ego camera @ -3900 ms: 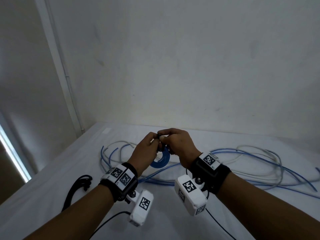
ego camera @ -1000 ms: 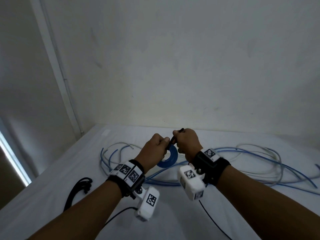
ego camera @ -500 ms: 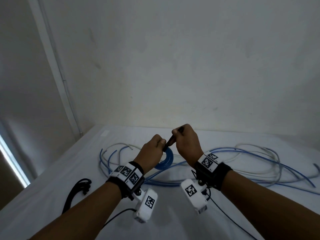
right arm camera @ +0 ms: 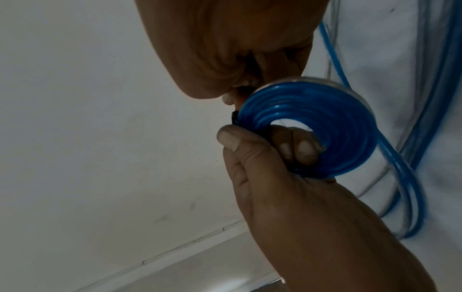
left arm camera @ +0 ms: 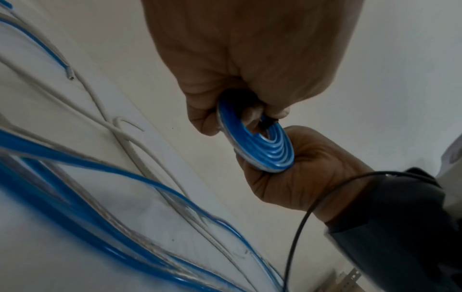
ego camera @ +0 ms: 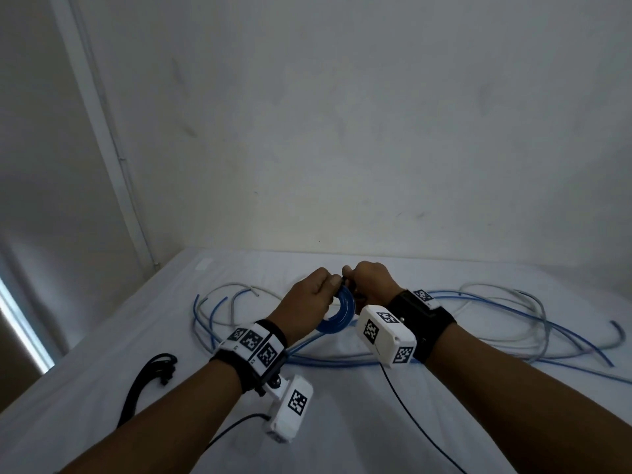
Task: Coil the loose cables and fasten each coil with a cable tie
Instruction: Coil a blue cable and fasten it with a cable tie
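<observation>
1. The left hand [ego camera: 309, 297] is above the table, a little past the centre of the head view, with its fingers curled around the blue cable coil [ego camera: 338, 314].
2. In the left wrist view this coil [left arm camera: 262, 146] is a flat spiral of several turns, and the fingertips [left arm camera: 252, 114] of the left hand go through its central hole while the thumb presses on its outer edge.
3. The right hand [ego camera: 371, 282] is just beside the left one, at its 3 o'clock, and the two hands touch at the top of the coil.
4. The right hand's fingers are curled and pinch a black cable tie [right arm camera: 236, 119] at the rim of the coil, at about 9 o'clock of the coil in the right wrist view.
5. Only a short black piece of the tie shows between the fingers, so I cannot tell if it is already closed around the coil.
6. A blue strand goes down from the coil to the loose blue and grey cables [ego camera: 478, 323], which lie spread on the white table [ego camera: 102, 388] from 9 o'clock to 3 o'clock behind and under the hands.
7. A bundle of black cable ties [ego camera: 150, 374] lies on the table at 8 o'clock of the left hand, well apart from the cables.
8. Both wrists carry black straps with white marker boxes [ego camera: 386, 331].
</observation>
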